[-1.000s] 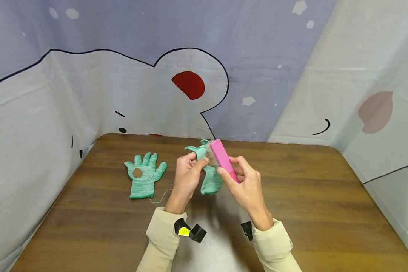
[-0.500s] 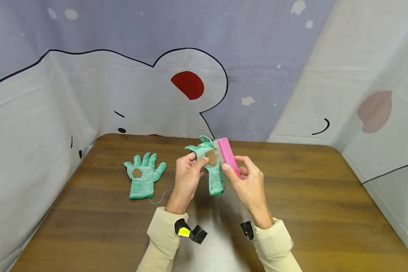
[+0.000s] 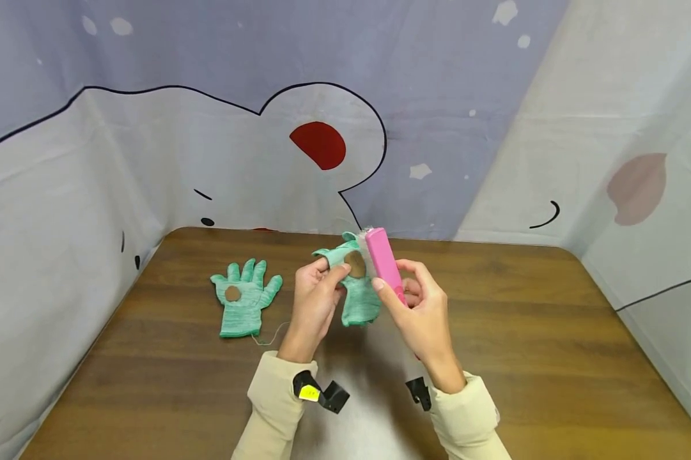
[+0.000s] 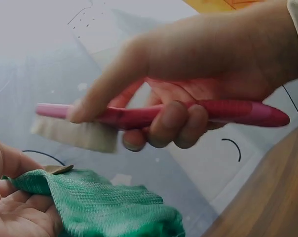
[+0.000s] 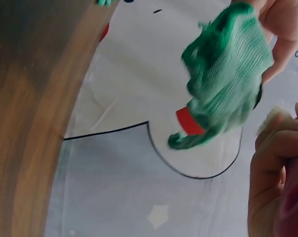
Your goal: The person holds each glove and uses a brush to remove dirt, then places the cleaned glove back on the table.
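Note:
My left hand (image 3: pixel 314 300) pinches a green knitted glove (image 3: pixel 361 302) above the table, its thumb beside a round brown patch (image 3: pixel 355 263) on the glove. In my right hand (image 3: pixel 422 313) is a pink brush (image 3: pixel 384 259), held by its handle with the pale bristles (image 4: pixel 75 134) turned toward the glove. The left wrist view shows the bristles just above the glove and its patch, with a small gap. A second green glove (image 3: pixel 241 306), also with a brown round patch, lies flat on the table left of my left hand, a loose thread trailing from its cuff.
The wooden table (image 3: pixel 529 332) has a rounded back edge. Behind it and at the sides hangs a printed cloth (image 3: pixel 236 160) with cartoon shapes. A black wrist mount (image 3: pixel 322 391) sits on my left sleeve.
The brush moves from over the glove's patch off to its right and slightly up, still near the glove. The held glove tilts back and forth. The glove on the table stays put.

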